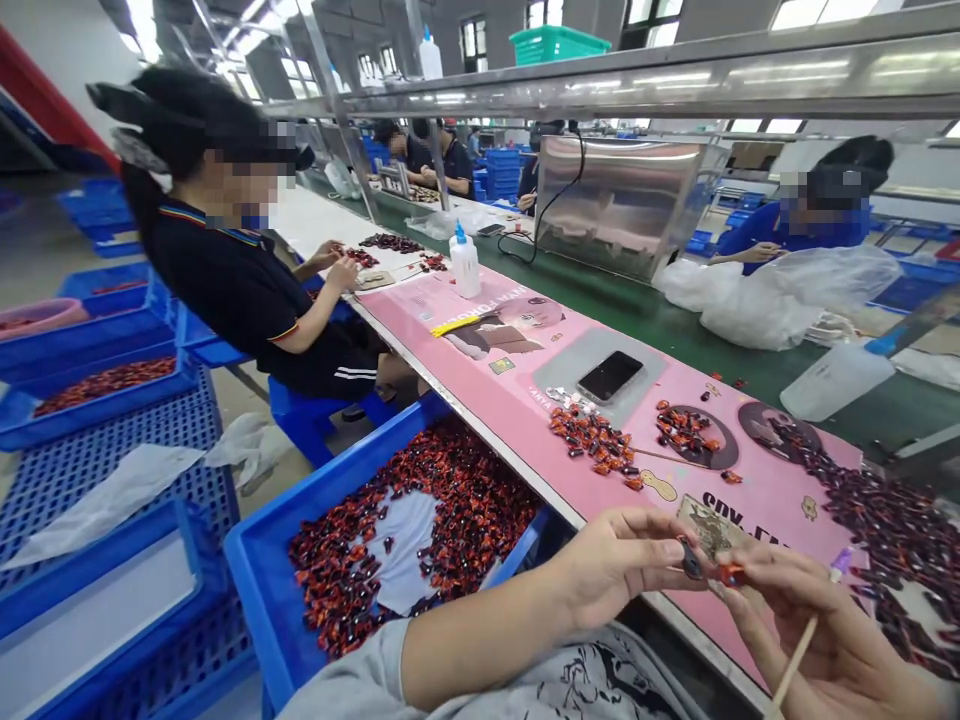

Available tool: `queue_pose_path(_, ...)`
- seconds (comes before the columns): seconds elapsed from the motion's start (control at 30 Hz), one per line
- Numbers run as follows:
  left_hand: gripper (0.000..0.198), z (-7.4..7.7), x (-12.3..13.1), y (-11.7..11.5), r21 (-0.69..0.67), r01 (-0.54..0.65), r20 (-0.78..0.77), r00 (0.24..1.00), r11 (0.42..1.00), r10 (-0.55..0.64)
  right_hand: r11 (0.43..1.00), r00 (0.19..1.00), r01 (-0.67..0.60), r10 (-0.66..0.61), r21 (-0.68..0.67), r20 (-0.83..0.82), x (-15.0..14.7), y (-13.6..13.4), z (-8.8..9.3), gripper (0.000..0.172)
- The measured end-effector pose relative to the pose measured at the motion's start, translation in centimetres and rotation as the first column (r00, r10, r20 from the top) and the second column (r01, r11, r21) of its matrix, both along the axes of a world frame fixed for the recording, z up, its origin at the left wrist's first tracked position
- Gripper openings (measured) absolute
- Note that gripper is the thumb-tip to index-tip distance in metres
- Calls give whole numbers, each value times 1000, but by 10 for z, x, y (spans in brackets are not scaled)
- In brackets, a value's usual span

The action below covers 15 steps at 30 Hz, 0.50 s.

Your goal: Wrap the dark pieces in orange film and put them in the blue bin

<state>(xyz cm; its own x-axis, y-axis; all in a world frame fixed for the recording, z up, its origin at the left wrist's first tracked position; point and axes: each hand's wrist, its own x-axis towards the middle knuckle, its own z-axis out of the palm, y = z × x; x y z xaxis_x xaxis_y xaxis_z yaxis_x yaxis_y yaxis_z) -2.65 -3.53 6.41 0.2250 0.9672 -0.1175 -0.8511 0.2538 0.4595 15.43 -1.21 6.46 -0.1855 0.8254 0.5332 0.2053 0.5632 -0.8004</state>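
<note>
My left hand (622, 565) pinches a small dark glossy piece (690, 560) between thumb and fingers. My right hand (817, 640) grips a thin wooden stick (796, 650), and a small red-orange piece (731, 574) sits at its fingertips, almost touching the dark piece. Both hands hover over the edge of a pink printed mat (480, 320). Loose heaps of small glossy red and dark pieces (592, 440) lie on the mat. A blue tray (322, 500) filled with similar pieces stands below my left forearm.
A smartphone (610, 377) lies on the mat, and a glue bottle (465, 262) stands farther along. A seated co-worker (225, 260) works at the left, with blue trays (97, 385) behind. Across a green conveyor (637, 310) sit another co-worker (795, 230) and white plastic bags (750, 300).
</note>
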Motion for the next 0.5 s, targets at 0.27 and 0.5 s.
queue_pose_path(0.27, 38, 1, -3, -13, -65, -20, 50, 998, 998, 23, 968, 985, -153, 132, 198, 114, -21, -1, 19, 15)
queue_pose_path(0.5, 32, 10, 2, 0, -6, -97, -59, 994, 995, 97, 973, 971, -225, 219, 55, 101, -12, 19, 12, 18)
